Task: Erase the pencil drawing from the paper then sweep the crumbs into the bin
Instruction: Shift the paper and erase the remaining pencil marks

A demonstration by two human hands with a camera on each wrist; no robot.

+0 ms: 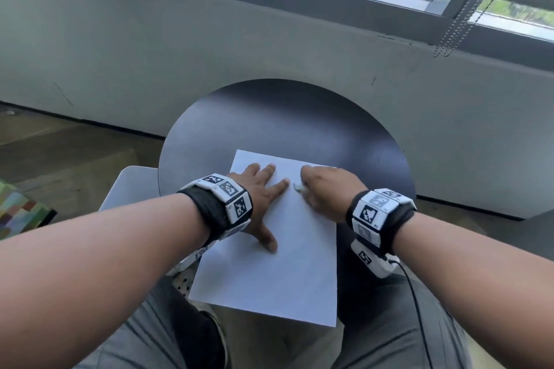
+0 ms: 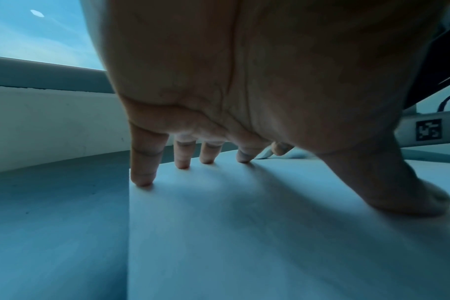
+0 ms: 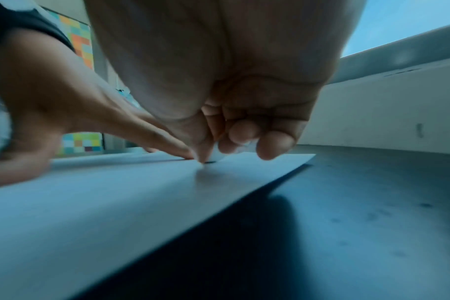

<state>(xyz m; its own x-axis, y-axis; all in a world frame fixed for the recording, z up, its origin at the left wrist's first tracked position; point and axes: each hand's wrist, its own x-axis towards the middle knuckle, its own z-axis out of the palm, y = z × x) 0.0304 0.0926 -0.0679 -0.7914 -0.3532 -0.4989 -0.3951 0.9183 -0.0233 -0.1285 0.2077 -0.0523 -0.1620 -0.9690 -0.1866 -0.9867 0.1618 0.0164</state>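
Firmly, the right hand pinches a small white eraser against the paper; beside it the left hand presses down with fingers spread. Paper lies on the round dark table.

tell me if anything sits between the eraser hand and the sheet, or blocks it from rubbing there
Nothing visible does. The right hand pinches a small white eraser whose tip already touches the paper. The left hand presses flat on the sheet just beside it, index fingertip close to the eraser but not under it. No bin is in view.
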